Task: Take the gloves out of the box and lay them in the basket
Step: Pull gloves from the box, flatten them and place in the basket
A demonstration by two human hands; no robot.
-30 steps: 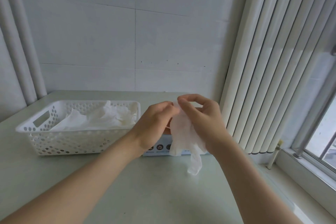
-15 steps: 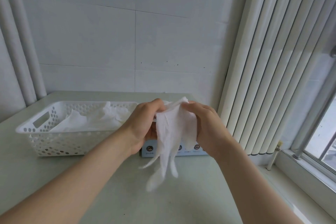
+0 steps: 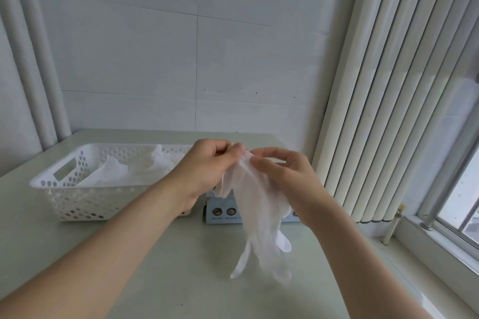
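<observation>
- The basket sits on the left of the table, with the wall behind it.
- Gloves lie in the basket.
- The box stands on the table just right of the basket.
- The left hand and right hand pinch one glove above the table, in front of the box, partly hiding it.
- Pipes stand behind the basket, at the far left.
- Blinds hang right of the table, with the window further right.
</observation>
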